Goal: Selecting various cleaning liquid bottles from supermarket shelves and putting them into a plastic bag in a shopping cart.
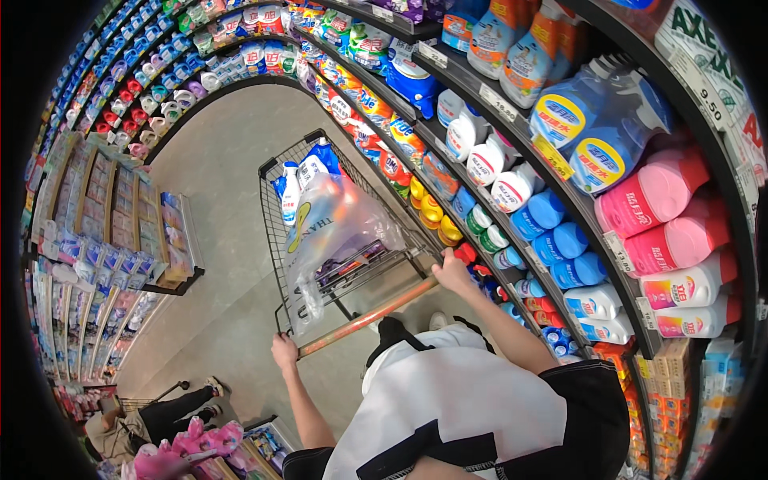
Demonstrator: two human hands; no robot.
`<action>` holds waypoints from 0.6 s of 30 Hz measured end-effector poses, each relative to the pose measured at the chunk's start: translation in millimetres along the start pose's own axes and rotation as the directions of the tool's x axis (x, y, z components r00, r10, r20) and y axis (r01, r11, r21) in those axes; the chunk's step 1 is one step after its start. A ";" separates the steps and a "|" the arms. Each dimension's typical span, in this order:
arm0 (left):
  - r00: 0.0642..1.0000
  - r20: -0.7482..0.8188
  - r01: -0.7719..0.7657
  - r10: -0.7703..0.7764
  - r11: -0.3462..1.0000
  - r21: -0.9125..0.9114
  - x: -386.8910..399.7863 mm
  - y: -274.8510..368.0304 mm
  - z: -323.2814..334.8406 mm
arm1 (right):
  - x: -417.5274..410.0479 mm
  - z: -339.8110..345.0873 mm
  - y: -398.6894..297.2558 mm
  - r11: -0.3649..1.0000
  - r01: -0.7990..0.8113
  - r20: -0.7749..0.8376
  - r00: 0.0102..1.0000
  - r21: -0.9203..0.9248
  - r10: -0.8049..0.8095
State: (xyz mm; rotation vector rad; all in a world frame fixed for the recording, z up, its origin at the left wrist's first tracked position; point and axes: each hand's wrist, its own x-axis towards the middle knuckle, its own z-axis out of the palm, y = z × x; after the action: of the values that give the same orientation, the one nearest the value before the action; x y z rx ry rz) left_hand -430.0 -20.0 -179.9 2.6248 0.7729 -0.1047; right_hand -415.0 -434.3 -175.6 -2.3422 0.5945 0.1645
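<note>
Both of my hands grip the ends of a shopping cart's worn orange handle [367, 318]. My left hand [284, 350] closes around its left end, where the dark frame meets it. At the right end, next to the shelf, is my right hand [453, 273], wrapped around the bar. The wire shopping cart [270, 225] stretches ahead of me. A translucent plastic bag [345, 219] with printing drapes over its near part and hangs by the handle. Farther forward in the basket are a white spray bottle [291, 193] and a blue-and-white pack [319, 161]. Purple packaging [348, 264] shows beneath the bag.
Shelves of detergent bottles [567, 240] run close along the right. A display rack [114, 210] stands left on the grey floor [228, 132]. At the lower left, another person [162, 420] is near a second cart [135, 405]. More stocked shelves [162, 78] curve across the far end.
</note>
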 end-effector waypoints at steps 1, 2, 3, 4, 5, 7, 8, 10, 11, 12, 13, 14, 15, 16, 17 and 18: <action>1.000 -0.022 0.009 -0.009 1.000 0.019 -5.5 0.1 -2.4 | -6.7 2.4 5.4 0.999 0.044 -0.036 0.998 0.018 -0.043; 1.000 -0.025 0.012 -0.011 1.000 0.020 -12.8 0.5 -2.7 | -14.0 3.4 11.4 0.995 0.088 -0.072 0.994 0.035 -0.086; 0.999 -0.031 0.036 -0.035 0.999 0.040 -20.1 0.2 -2.6 | -21.5 3.0 17.9 0.994 0.101 -0.073 0.992 0.033 -0.099; 0.997 -0.041 0.066 -0.064 0.996 0.062 -26.5 -4.7 -3.9 | -29.4 -0.9 13.7 0.994 0.107 -0.065 0.992 0.036 -0.104; 0.996 -0.044 0.074 -0.071 0.995 0.066 -31.8 -12.6 -3.7 | -42.0 -9.5 5.2 0.998 0.044 -0.034 0.999 0.038 -0.043; 0.992 -0.035 0.124 -0.123 0.992 0.027 -41.2 -17.9 -3.9 | -53.7 -8.9 11.0 1.000 0.024 -0.053 0.998 -0.010 -0.025; 0.991 -0.035 0.128 -0.127 0.991 0.028 -49.8 -14.4 -5.8 | -58.6 -6.1 20.0 1.000 0.025 -0.049 0.998 -0.011 -0.025; 0.986 -0.123 0.119 -0.109 0.990 0.080 -67.3 -7.3 -13.2 | -69.1 -4.5 31.6 0.998 0.066 -0.075 0.995 -0.013 -0.067; 0.985 -0.126 0.127 -0.117 0.989 0.079 -70.4 -9.2 -13.2 | -73.2 -6.2 34.4 0.997 0.072 -0.069 0.995 -0.015 -0.073; 0.984 -0.133 0.129 -0.117 0.988 0.085 -72.9 -11.8 -12.8 | -77.4 -9.0 36.8 0.996 0.088 -0.051 0.995 0.010 -0.087; 0.983 -0.137 0.132 -0.119 0.987 0.090 -77.0 -15.0 -11.3 | -81.9 -12.1 38.6 0.994 0.102 -0.031 0.994 0.032 -0.101; 0.982 -0.137 0.141 -0.128 0.986 0.089 -79.7 -17.7 -10.2 | -85.4 -14.0 39.4 0.994 0.107 -0.024 0.994 0.028 -0.107; 0.981 -0.133 0.157 -0.143 0.982 0.102 -81.6 -20.4 -9.4 | -88.3 -15.8 40.0 0.995 0.102 -0.010 0.995 0.008 -0.102; 0.980 -0.127 0.169 -0.154 0.979 0.117 -82.9 -21.5 -8.8 | -90.6 -16.8 41.2 0.996 0.094 0.002 0.996 -0.012 -0.093; 0.979 -0.126 0.173 -0.158 0.978 0.116 -85.4 -22.6 -8.6 | -93.2 -16.9 43.5 0.995 0.095 0.005 0.995 -0.015 -0.095; 0.984 -0.094 0.163 -0.151 0.977 0.138 -88.3 -24.2 -9.0 | -96.0 -17.0 45.8 0.996 0.089 -0.001 0.996 0.013 -0.089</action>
State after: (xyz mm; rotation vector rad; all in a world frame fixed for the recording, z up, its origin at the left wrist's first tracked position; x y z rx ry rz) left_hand -517.8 -42.4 -164.2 2.7148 1.0381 -0.1003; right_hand -522.0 -439.7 -164.2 -2.3508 0.4890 0.1186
